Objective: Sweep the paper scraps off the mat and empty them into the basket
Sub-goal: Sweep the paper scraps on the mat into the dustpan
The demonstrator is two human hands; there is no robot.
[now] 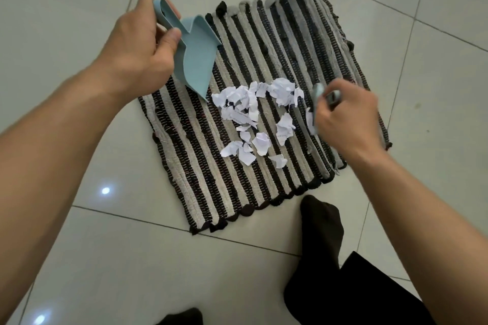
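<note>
A black-and-cream striped woven mat (184,140) lies on the tiled floor. Several white crumpled paper scraps (253,116) are scattered across its middle. My left hand (137,47) grips the handle of a light blue dustpan (196,57), tilted with its lip touching the mat just left of the scraps. My right hand (343,119) is closed around a small blue-grey brush (320,95), blurred, at the right side of the scraps; its bristles are hidden behind the hand. No basket is in view.
Pale glossy floor tiles (132,258) surround the mat. My foot in a dark sock (320,227) stands just off the mat's near edge, with a dark trouser leg (356,295) behind it. Another sock tip (182,316) shows at the bottom edge.
</note>
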